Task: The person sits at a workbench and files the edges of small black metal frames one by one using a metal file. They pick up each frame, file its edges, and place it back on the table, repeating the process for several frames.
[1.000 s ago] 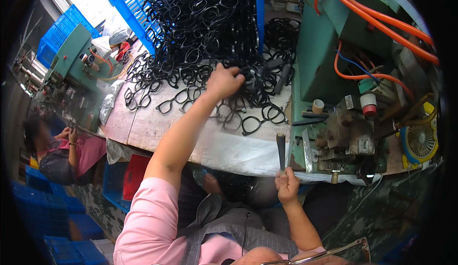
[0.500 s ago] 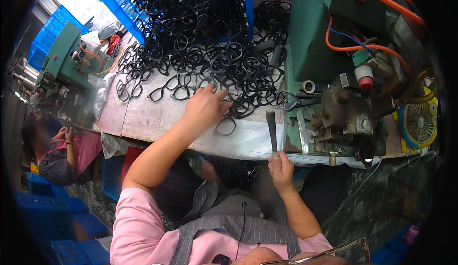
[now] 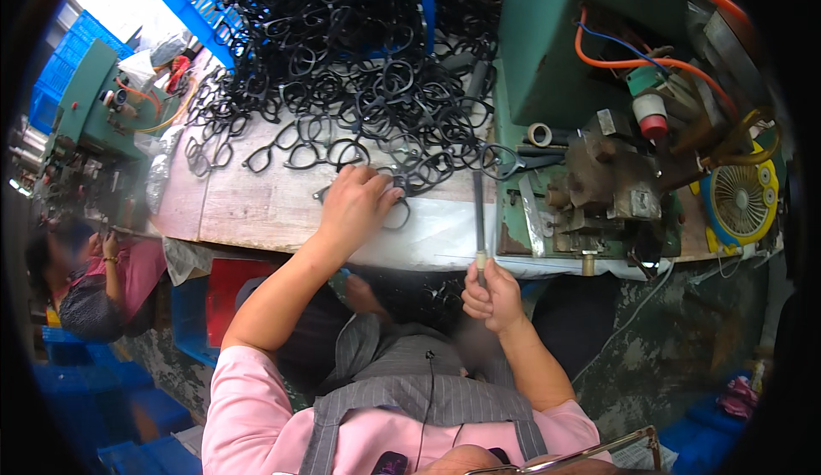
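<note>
On the whitish table edge, my left hand point(image 3: 352, 206) is closed over a black eyeglass frame point(image 3: 397, 216); one rim shows beside the fingers and another part pokes out to their left. The palm hides the rest of it. My right hand point(image 3: 494, 297) grips a long, narrow, dark file point(image 3: 480, 218) by its lower end, where a tan collar shows. It points upright, away from me, over the table edge. Beyond my left hand spreads a heap of black eyeglass frames point(image 3: 325, 82), with several loose ones at its near side.
A blue crate point(image 3: 428, 5) stands behind the heap. To the right is a green machine point(image 3: 547, 56) with orange hoses and a metal clamp block point(image 3: 620, 176). A yellow-and-blue fan point(image 3: 740, 206) sits farther right. Another person point(image 3: 94, 291) works at the far left.
My left hand has come nearer from the heap's edge and closed over an eyeglass frame. My right hand has turned the file, which now shows its narrow side. The whole view has shifted slightly.
</note>
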Demonstrator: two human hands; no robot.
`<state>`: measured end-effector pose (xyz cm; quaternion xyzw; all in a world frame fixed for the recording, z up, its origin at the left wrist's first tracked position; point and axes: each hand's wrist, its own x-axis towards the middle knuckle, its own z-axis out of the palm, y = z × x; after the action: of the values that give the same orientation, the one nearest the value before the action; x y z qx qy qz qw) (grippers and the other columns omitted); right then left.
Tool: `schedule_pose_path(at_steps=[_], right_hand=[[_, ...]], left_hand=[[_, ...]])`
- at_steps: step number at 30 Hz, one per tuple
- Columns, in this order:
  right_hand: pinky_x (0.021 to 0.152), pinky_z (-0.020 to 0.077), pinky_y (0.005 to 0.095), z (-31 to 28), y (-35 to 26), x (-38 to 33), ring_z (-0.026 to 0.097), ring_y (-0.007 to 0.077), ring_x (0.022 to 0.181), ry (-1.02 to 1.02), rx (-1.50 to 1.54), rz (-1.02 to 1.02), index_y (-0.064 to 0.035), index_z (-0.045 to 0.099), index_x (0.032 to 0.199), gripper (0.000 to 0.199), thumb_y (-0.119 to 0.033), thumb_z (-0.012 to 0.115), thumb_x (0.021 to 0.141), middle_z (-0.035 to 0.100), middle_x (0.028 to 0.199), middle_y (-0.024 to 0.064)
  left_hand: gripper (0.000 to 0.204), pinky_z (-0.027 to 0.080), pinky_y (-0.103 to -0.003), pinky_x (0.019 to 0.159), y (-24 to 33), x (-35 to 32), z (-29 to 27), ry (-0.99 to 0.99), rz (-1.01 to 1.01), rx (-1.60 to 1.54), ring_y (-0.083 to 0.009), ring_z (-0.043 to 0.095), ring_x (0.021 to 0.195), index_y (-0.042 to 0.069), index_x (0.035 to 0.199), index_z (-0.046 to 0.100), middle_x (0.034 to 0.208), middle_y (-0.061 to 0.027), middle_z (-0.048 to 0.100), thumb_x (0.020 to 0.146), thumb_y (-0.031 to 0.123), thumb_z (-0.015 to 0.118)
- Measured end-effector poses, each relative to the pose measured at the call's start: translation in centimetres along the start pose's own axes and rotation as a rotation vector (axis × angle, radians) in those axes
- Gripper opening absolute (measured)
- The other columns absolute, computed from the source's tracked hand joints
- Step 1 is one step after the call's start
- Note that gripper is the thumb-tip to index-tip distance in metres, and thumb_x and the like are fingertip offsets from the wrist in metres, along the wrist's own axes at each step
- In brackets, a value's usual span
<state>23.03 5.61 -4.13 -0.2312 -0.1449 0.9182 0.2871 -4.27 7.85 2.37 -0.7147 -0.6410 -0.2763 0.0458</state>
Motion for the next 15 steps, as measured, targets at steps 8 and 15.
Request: schedule_pose_path(at_steps=[8, 15], right_hand=[[0.036, 0.0238, 0.0217, -1.3, 0.1, 0.3, 0.026, 0.0066, 0.039, -0.237, 0.257, 0.174, -0.0073, 0.052, 0.091, 0.040, -0.042, 0.034, 0.101, 0.032, 0.054, -0.0035], [0.036, 0.0248, 0.0205, -1.2, -0.2, -0.1, 0.027, 0.0054, 0.040, -0.299, 0.339, 0.208, -0.0075, 0.052, 0.097, 0.044, -0.047, 0.032, 0.100, 0.032, 0.054, -0.0043]], left_hand=[[0.017, 0.039, -0.037, 0.071, -0.3, -1.9, 2.0, 0.079, 0.169, 0.183, -0.0223, 0.052, 0.085, 0.015, 0.087, 0.063, 0.081, -0.0003, 0.056, 0.071, 0.016, 0.068], [0.010, 0.042, -0.039, 0.080, -1.8, -0.5, -0.3, 0.269, 0.068, -0.041, -0.0280, 0.055, 0.086, 0.006, 0.081, 0.065, 0.079, -0.0056, 0.062, 0.073, 0.007, 0.071]])
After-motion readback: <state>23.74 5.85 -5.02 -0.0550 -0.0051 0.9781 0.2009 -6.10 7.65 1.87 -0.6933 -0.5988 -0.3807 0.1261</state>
